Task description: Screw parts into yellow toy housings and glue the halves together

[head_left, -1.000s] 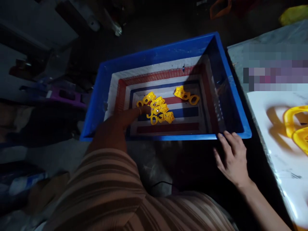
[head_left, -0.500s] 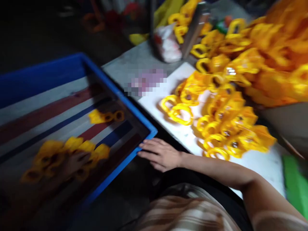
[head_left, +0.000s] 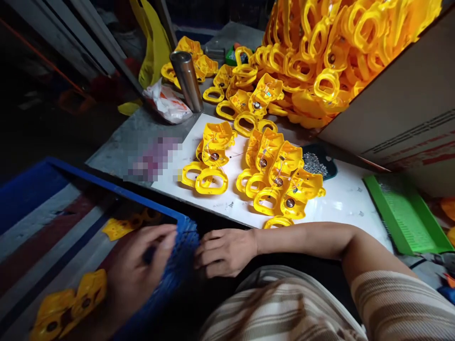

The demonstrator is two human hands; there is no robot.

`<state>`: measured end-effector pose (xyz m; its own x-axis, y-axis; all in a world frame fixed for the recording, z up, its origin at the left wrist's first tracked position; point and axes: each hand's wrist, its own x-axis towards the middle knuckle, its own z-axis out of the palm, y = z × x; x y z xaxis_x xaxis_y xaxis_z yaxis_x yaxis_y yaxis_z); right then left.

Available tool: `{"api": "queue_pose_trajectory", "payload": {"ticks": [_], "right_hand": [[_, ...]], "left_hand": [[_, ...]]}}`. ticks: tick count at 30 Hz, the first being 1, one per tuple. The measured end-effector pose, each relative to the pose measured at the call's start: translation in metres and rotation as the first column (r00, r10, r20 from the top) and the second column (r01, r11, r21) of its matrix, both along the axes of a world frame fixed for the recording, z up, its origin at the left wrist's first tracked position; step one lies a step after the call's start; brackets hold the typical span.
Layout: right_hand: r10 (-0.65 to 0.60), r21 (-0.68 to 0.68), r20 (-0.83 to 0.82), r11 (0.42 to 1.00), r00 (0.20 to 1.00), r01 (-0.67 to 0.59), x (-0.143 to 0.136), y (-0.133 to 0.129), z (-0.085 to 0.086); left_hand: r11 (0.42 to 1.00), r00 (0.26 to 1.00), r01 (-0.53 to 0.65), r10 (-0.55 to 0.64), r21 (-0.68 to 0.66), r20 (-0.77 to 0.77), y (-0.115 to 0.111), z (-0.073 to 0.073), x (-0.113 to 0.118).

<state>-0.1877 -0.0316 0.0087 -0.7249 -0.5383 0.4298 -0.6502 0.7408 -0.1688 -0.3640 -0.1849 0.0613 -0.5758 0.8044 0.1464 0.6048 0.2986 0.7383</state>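
Note:
My left hand (head_left: 142, 260), slightly blurred, is over the near side of a blue bin (head_left: 117, 187). Its thumb and fingers are bent with a gap between them, and I see nothing held. Beside its wrist, yellow plastic shells (head_left: 73, 303) lie in the bin, with another yellow shell (head_left: 119, 227) farther back. My right hand (head_left: 227, 251) sits by the bin's corner, back up, fingers curled under; what they grip, if anything, is hidden. Past my right forearm, yellow shell halves with loop handles (head_left: 284, 166) lie in overlapping rows, showing wires and round metal parts.
A white board (head_left: 341, 189) covers part of the grey table. On it stands a dark dish of screws (head_left: 314, 163). At right are a green tray (head_left: 408, 218) and a carton (head_left: 401, 113). Behind are a steel flask (head_left: 186, 80), a plastic bag (head_left: 168, 102) and a large heap of yellow shells (head_left: 320, 52).
The view has swung right. My left hand has risen from the shells in the bin toward its corner. My right hand's fingers, stretched over the rim before, are now curled beside it.

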Motion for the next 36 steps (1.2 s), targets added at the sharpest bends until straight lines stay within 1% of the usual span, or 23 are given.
{"api": "queue_pose_trajectory", "payload": {"ticks": [2,3,4,5,7,8,10,11,12,14,15,16,17,19,20,22,24,26,28,30,31,33,36], "right_hand": [[-0.080,-0.067,-0.051,0.995,0.995,0.077,0.027,0.006,0.013],[-0.166,-0.123,-0.072,0.980,0.984,0.156,0.045,0.010,0.018],[-0.255,-0.180,-0.085,0.955,0.963,0.237,0.066,0.013,0.020],[-0.396,-0.233,-0.047,0.897,0.917,0.376,0.089,0.015,0.020],[-0.656,-0.247,0.015,0.729,0.755,0.638,0.136,0.016,0.015],[-0.746,-0.212,0.034,0.645,0.665,0.734,0.158,0.014,0.010],[-0.861,-0.189,0.008,0.498,0.508,0.847,0.192,0.006,-0.001],[-0.914,-0.204,0.011,0.395,0.406,0.896,0.203,0.001,-0.007],[-0.957,-0.232,0.048,0.268,0.287,0.935,0.211,-0.004,-0.012],[-0.972,-0.258,0.232,-0.025,0.036,0.966,0.214,-0.012,-0.019],[-0.936,-0.240,0.347,-0.151,-0.061,0.959,0.212,-0.013,-0.020],[-0.884,-0.209,0.451,-0.239,-0.123,0.948,0.207,-0.012,-0.021],[-0.833,-0.181,0.531,-0.289,-0.154,0.940,0.202,-0.010,-0.021],[-0.763,-0.163,0.624,-0.338,-0.168,0.927,0.192,-0.002,-0.019],[-0.736,-0.180,0.659,-0.353,-0.154,0.918,0.187,0.003,-0.019],[-0.689,-0.261,0.720,-0.384,-0.087,0.886,0.183,0.010,-0.019],[-0.646,-0.367,0.763,-0.415,0.014,0.833,0.186,0.011,-0.020],[-0.648,-0.461,0.755,-0.422,0.096,0.780,0.194,0.004,-0.020],[-0.704,-0.531,0.698,-0.389,0.129,0.753,0.208,-0.008,-0.019],[-0.778,-0.592,0.617,-0.356,0.121,0.723,0.224,-0.019,-0.015],[-0.809,-0.620,0.579,-0.355,0.102,0.700,0.232,-0.022,-0.012],[-0.857,-0.679,0.515,-0.380,0.038,0.629,0.250,-0.024,-0.006],[-0.875,-0.724,0.477,-0.442,-0.078,0.529,0.281,-0.014,-0.002]], "left_hand": [[0.967,0.965,0.256,-0.256,0.013,0.053,0.027,0.000,0.039],[0.935,0.932,0.356,-0.356,0.011,0.074,0.039,-0.004,0.054],[0.894,0.890,0.449,-0.447,0.003,0.085,0.051,-0.010,0.067],[0.857,0.853,0.515,-0.512,-0.009,0.097,0.064,-0.018,0.077],[0.808,0.803,0.589,-0.580,-0.029,0.138,0.089,-0.033,0.090],[0.804,0.798,0.592,-0.578,-0.045,0.168,0.100,-0.040,0.095],[0.831,0.820,0.550,-0.518,-0.084,0.246,0.117,-0.050,0.102],[0.852,0.837,0.513,-0.469,-0.106,0.282,0.123,-0.053,0.105],[0.871,0.852,0.476,-0.421,-0.125,0.312,0.128,-0.055,0.108],[0.895,0.868,0.421,-0.351,-0.145,0.351,0.133,-0.058,0.113],[0.902,0.869,0.406,-0.332,-0.146,0.367,0.135,-0.058,0.116],[0.909,0.866,0.391,-0.310,-0.146,0.392,0.137,-0.058,0.119],[0.914,0.854,0.379,-0.286,-0.144,0.434,0.139,-0.059,0.122],[0.928,0.811,0.347,-0.223,-0.137,0.541,0.142,-0.060,0.130],[0.936,0.783,0.327,-0.192,-0.129,0.592,0.144,-0.060,0.134],[0.955,0.735,0.279,-0.148,-0.097,0.661,0.144,-0.058,0.141],[0.973,0.716,0.222,-0.120,-0.060,0.688,0.138,-0.054,0.147],[0.985,0.721,0.168,-0.092,-0.044,0.687,0.125,-0.047,0.151],[0.992,0.744,0.118,-0.060,-0.042,0.665,0.108,-0.039,0.158],[0.997,0.768,0.071,-0.032,-0.035,0.640,0.091,-0.032,0.169],[0.998,0.774,0.056,-0.026,-0.028,0.633,0.084,-0.030,0.177],[0.997,0.771,0.071,-0.046,-0.014,0.635,0.075,-0.027,0.196],[0.984,0.728,0.177,-0.145,0.021,0.670,0.080,-0.030,0.233]]}}
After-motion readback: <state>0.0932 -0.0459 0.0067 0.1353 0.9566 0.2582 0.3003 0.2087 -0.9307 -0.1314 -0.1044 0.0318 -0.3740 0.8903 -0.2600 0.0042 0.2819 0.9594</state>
